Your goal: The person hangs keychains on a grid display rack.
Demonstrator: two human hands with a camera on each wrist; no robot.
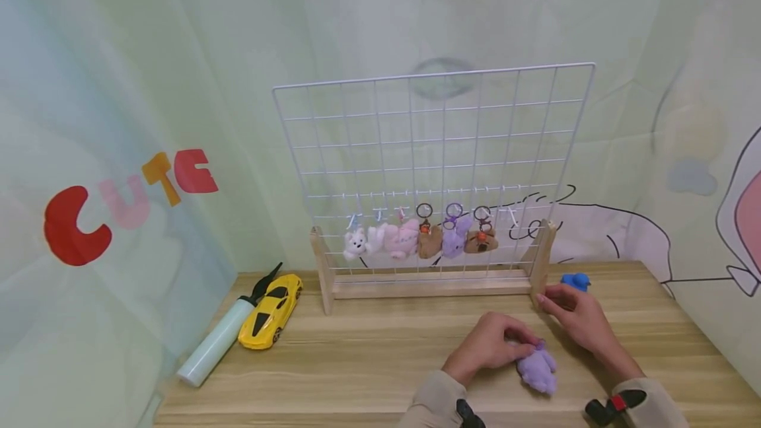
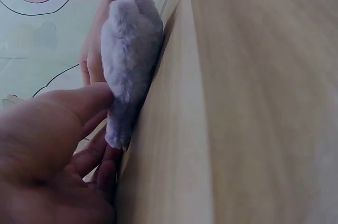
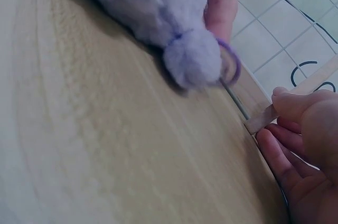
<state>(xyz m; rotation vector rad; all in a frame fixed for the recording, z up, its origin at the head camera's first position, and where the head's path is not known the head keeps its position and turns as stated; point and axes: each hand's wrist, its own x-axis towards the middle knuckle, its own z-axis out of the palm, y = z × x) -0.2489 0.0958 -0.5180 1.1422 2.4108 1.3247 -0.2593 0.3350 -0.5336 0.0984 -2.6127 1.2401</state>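
A small purple plush keychain (image 1: 538,371) lies low over the tabletop, held at its upper end by the thumb and fingers of my left hand (image 1: 492,343). In the left wrist view the thumb presses against the fluffy plush (image 2: 132,44). A purple ring (image 3: 232,64) sticks out of its narrow end in the right wrist view. My right hand (image 1: 578,320) is at the right wooden foot (image 1: 540,263) of the wire grid rack. Its thumb and fingertips pinch the front end of that foot, close to the tabletop.
The white wire grid (image 1: 440,131) stands on a wooden base (image 1: 431,286). Several plush keychains (image 1: 399,240) hang along its lower hooks. A blue toy (image 1: 575,281) sits behind the right hand. At left lie a yellow toy car (image 1: 271,312) and a pale cylinder with black nozzle (image 1: 215,342).
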